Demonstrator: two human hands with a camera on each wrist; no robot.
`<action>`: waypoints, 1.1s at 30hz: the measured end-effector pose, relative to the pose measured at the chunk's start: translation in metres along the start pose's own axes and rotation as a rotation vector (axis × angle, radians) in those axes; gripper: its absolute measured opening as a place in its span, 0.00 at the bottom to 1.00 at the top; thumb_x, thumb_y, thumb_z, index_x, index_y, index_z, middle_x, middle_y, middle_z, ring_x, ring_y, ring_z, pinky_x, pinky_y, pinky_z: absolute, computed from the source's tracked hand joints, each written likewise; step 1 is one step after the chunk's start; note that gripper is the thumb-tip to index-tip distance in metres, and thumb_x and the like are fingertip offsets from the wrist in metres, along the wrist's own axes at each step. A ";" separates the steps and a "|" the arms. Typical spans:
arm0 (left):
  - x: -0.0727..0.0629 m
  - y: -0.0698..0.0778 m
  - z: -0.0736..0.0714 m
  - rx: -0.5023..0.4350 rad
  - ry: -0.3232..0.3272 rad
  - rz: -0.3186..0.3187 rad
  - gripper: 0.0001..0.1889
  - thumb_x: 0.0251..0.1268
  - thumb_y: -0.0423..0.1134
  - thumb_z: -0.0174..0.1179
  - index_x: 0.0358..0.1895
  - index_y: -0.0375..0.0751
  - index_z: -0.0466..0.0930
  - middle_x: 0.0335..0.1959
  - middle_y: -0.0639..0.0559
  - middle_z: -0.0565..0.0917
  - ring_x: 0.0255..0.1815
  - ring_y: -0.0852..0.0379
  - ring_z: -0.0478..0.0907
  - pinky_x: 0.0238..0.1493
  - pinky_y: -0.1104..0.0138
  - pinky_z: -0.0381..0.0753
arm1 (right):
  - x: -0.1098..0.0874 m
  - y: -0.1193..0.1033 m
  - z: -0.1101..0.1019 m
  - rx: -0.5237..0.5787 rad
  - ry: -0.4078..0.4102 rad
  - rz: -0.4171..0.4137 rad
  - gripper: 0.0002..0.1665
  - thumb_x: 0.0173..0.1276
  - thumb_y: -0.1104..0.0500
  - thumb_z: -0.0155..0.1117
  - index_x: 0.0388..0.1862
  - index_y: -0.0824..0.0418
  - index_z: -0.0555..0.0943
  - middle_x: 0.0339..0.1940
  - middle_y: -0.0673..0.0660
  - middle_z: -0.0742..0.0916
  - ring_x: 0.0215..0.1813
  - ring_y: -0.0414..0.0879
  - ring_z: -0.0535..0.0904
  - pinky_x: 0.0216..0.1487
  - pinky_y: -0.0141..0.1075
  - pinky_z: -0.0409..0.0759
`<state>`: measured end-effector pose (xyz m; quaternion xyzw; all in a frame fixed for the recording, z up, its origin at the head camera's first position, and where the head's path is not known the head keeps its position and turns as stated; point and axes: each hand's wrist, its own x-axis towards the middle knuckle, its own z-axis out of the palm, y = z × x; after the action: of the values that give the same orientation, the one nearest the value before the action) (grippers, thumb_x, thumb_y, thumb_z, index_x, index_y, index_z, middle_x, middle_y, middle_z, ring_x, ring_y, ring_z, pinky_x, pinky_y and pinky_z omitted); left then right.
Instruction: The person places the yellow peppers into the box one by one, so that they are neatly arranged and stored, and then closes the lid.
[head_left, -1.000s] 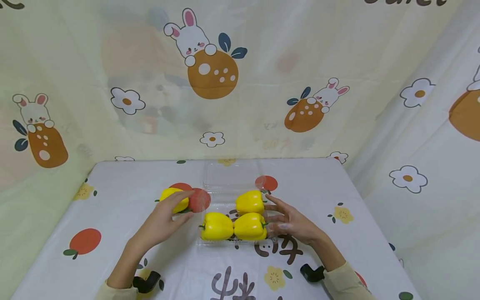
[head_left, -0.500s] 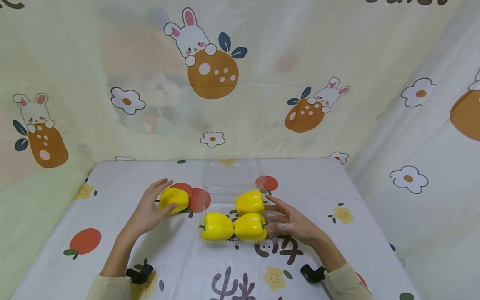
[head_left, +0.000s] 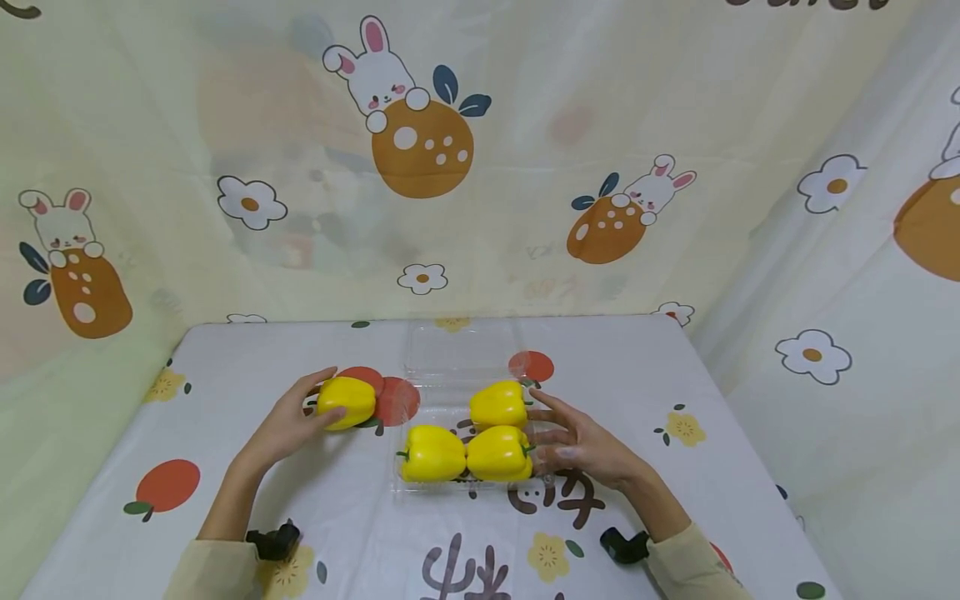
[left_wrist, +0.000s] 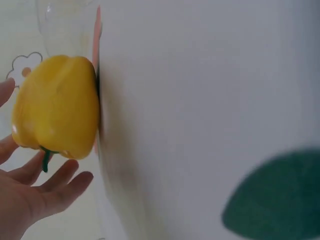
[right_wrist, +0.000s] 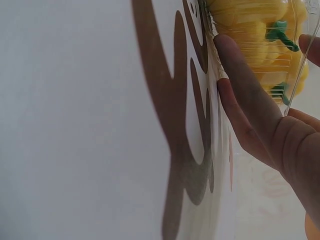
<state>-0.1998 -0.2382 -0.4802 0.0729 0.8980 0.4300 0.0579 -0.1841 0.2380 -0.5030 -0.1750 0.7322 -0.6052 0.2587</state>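
On the tablecloth at left sits a yellow bell pepper (head_left: pixel 346 403) with its green stem toward my left hand (head_left: pixel 296 421). The left hand's spread fingers (left_wrist: pixel 75 184) stand around the stem end, and its thumb overlaps the pepper's near side in the head view. At centre, an open clear plastic clamshell box (head_left: pixel 408 490) contains three more yellow peppers: one at front left (head_left: pixel 433 454), one at front right (head_left: pixel 498 454), one at back right (head_left: pixel 498 405). My right hand (head_left: pixel 588 446) rests extended fingers (right_wrist: pixel 250 82) against the box's right wall.
The box's transparent lid (head_left: pixel 465 350) lies folded back behind it. A white tablecloth (head_left: pixel 405 542) with fruit, flower and lettering prints covers the table. A printed curtain (head_left: pixel 495 225) hangs behind the table's far edge. A black strap piece (head_left: pixel 624 547) shows at the right wrist.
My left hand has drawn back leftward from over the pepper to its stem end, with its fingers now around that end. The right hand and the box have stayed put.
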 end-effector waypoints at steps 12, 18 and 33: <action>0.003 -0.008 -0.003 -0.077 -0.061 -0.059 0.39 0.77 0.47 0.64 0.83 0.38 0.59 0.82 0.31 0.64 0.76 0.27 0.68 0.73 0.36 0.76 | -0.001 0.001 0.000 0.005 -0.006 -0.011 0.61 0.66 0.64 0.66 0.90 0.54 0.43 0.85 0.74 0.61 0.76 0.74 0.72 0.62 0.54 0.89; 0.003 -0.011 -0.003 -0.078 -0.066 -0.076 0.39 0.77 0.50 0.63 0.83 0.40 0.59 0.81 0.32 0.65 0.76 0.28 0.68 0.74 0.35 0.75 | -0.002 0.001 0.001 0.014 0.000 -0.002 0.61 0.65 0.65 0.66 0.90 0.52 0.44 0.86 0.72 0.61 0.76 0.73 0.72 0.62 0.53 0.89; 0.004 -0.013 -0.002 -0.083 -0.058 -0.099 0.39 0.77 0.51 0.63 0.84 0.43 0.59 0.81 0.34 0.65 0.77 0.30 0.67 0.74 0.33 0.72 | 0.000 0.000 -0.001 0.019 -0.005 0.002 0.63 0.63 0.62 0.69 0.90 0.53 0.44 0.85 0.73 0.61 0.76 0.72 0.73 0.63 0.52 0.88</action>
<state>-0.2049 -0.2476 -0.4893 0.0385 0.8798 0.4612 0.1083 -0.1842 0.2386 -0.5032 -0.1735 0.7260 -0.6114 0.2629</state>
